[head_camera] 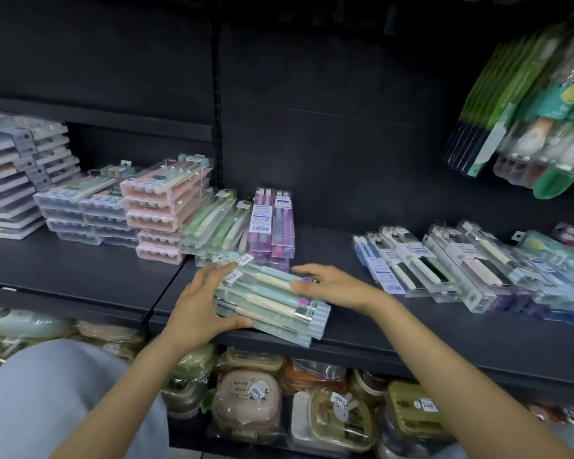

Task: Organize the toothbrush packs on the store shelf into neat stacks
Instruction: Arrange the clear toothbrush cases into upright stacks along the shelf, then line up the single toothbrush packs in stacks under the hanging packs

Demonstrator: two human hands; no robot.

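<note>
Nearest to me, my pale blue trouser knee point(57, 392) fills the lower left corner, and both bare forearms reach up from it to the dark store shelf point(411, 332). Between my hands sits a stack of mint-and-cream toothbrush packs point(272, 303), lying flat at the front edge of the shelf and turned slightly askew to it. My left hand point(206, 303) cups the stack's near left end, fingers spread over the top corner and thumb curled along the front side. My right hand point(332, 283) lies on the far right part of the top pack, fingers fairly straight and pressing rather than curling round it.

Just behind the stack stand purple toothbrush packs point(274, 220) piled upright-facing, with green toothbrush packs point(216, 223) leaning beside them. Further left are pink toothbrush cases point(163, 207), clear pastel cases point(83, 207), and a tall pile of flat grey-edged packs point(10, 180). To the right, well apart from my hands, a loose row of long clear toothbrush packs point(444, 263) lies fanned across the shelf. Green hanging packs point(511, 104) dangle at upper right. On the shelf below sit wrapped soap boxes point(246, 402).
</note>
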